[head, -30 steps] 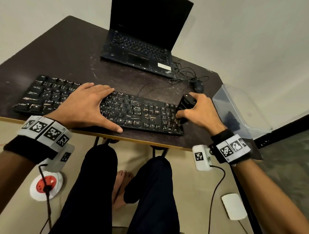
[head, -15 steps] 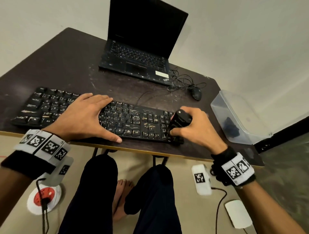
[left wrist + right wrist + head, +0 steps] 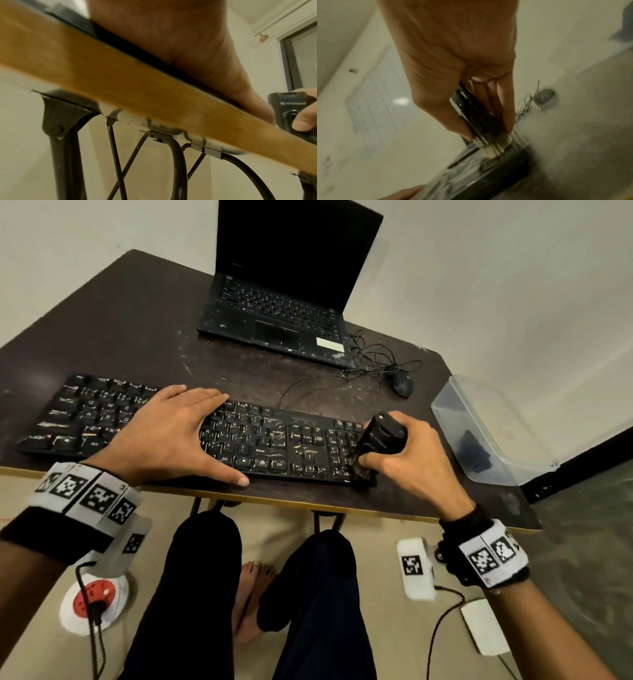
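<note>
black brush (image 3: 382, 436) gripped in r hand (image 3: 412, 465), bristles on kbd (image 3: 291, 446) near-right corner; l hand (image 3: 164, 436) flat on kbd, fingers straight.

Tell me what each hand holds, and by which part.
The right hand grips a black brush by its body, fingers close above the bristles. The left hand lies flat on the keyboard, holding nothing.

left hand (image 3: 164, 433): 9 o'clock, palm down, fingers straight and together toward 1 o'clock, thumb splayed to 4 o'clock | right hand (image 3: 407, 463): 3 o'clock, fingers and thumb curled round brush (image 3: 380, 438) | forearms enter from 8 and 4 o'clock
</note>
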Motion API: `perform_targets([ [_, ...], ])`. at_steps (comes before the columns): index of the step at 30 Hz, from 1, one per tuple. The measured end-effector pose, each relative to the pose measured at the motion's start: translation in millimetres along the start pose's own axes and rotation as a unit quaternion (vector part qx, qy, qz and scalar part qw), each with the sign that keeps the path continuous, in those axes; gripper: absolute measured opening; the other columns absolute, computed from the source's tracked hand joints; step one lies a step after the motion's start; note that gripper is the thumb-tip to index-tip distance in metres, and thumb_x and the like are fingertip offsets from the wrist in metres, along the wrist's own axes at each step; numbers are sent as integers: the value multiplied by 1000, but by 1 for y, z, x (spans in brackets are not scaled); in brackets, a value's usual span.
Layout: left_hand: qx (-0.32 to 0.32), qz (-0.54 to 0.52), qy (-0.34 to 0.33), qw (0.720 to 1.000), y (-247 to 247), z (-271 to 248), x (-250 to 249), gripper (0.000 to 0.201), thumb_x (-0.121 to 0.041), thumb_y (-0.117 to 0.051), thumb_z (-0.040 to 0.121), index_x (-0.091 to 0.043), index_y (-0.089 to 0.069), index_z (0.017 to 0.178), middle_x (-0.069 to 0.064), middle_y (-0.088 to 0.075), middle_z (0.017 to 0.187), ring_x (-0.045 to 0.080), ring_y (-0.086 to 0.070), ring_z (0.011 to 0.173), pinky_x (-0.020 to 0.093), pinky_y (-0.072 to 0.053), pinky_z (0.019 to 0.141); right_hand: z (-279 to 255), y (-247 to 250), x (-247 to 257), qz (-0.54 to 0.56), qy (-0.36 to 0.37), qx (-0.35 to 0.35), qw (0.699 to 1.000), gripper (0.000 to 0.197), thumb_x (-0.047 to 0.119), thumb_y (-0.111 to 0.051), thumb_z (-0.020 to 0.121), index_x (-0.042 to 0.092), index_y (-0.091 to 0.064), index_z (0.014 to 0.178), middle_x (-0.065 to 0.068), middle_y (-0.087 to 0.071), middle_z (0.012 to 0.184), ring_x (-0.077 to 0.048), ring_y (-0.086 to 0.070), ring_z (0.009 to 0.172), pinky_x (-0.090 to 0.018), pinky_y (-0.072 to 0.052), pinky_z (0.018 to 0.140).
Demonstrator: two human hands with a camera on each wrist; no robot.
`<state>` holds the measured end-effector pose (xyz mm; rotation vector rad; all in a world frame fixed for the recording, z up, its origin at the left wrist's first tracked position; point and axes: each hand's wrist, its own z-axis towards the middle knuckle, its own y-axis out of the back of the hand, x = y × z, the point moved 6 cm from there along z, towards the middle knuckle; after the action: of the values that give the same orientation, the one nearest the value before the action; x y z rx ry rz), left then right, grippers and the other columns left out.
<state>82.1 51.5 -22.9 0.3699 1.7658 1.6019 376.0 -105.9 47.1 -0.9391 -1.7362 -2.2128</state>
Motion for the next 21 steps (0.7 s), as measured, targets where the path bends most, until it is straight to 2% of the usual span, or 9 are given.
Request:
perform_targets([
  [2, -2, 1, -1, 1000, 1, 0, -1, 162, -115, -42, 31, -25, -25, 164, -5, -26, 170, 11, -19, 156, 29, 1, 129, -2, 4, -7, 9, -7, -36, 999, 43, 17, -91, 72, 28, -64, 104, 12, -75, 87, -6, -72, 85, -35, -58, 80],
  [6, -1, 4, 2, 1000, 0, 0, -1, 162, -115, -42, 30, -25, -26, 164, -5, -27, 170, 12, -20, 156, 30, 1, 129, -5, -2, -13, 51, -2, -11, 999, 38, 13, -93, 73, 27, -65, 95, 14, -76, 83, -3, -73, 79, -27, -58, 76],
  [9, -3, -1, 2, 1000, 1, 1, -3, 162, -114, -44, 30, -25, -28, 163, -5, -29, 169, 13, -22, 156, 29, 1, 128, -5, 2, -14, 63, 11, -50, 997, 33, 12, -90, 72, 26, -65, 90, 10, -74, 80, -9, -72, 78, -38, -60, 77],
  [11, -6, -1, 4, 1000, 2, -1, -3, 161, -114, -44, 29, -25, -28, 163, -6, -29, 169, 12, -21, 156, 29, 1, 128, -5, -7, -9, 75, 17, -10, 997, 33, 13, -91, 72, 25, -70, 94, 7, -77, 87, -14, -75, 86, -43, -62, 83],
  [13, -2, -5, 8, 1000, 2, -2, -2, 161, -114, -44, 29, -26, -27, 163, -7, -29, 169, 12, -21, 156, 28, 2, 128, -4, -11, -8, 72, 26, -1, 997, 31, 15, -90, 73, 25, -73, 98, 7, -79, 91, -13, -76, 90, -44, -62, 87],
  [15, -2, -3, 8, 1000, 2, -1, -3, 161, -114, -45, 30, -26, -27, 163, -7, -29, 169, 12, -21, 156, 28, 2, 128, -3, -5, -10, 63, 25, -47, 997, 33, 14, -87, 76, 25, -72, 103, 10, -78, 90, -5, -74, 88, -38, -62, 87],
  [18, -1, -2, 10, 1000, 2, -1, -3, 161, -114, -46, 30, -27, -26, 164, -8, -27, 170, 11, -19, 156, 26, 4, 126, -3, -1, -12, 101, 11, -64, 993, 59, 9, -89, 80, 27, -57, 126, 17, -71, 95, 14, -68, 85, -11, -54, 77],
  [19, 0, -7, 11, 1000, 2, -2, -3, 161, -114, -46, 30, -27, -26, 164, -8, -27, 170, 11, -19, 156, 25, 5, 125, -4, -1, -11, 111, 12, -67, 991, 66, 8, -89, 81, 24, -52, 133, 19, -68, 96, 17, -66, 84, -8, -52, 74],
  [21, -2, -13, 11, 1000, 3, -2, -3, 161, -113, -46, 29, -27, -26, 164, -7, -27, 170, 11, -18, 156, 24, 6, 124, -7, 1, -7, 104, 40, -101, 989, 70, 10, -88, 83, 20, -45, 138, 26, -67, 95, 14, -66, 85, -12, -55, 74],
])
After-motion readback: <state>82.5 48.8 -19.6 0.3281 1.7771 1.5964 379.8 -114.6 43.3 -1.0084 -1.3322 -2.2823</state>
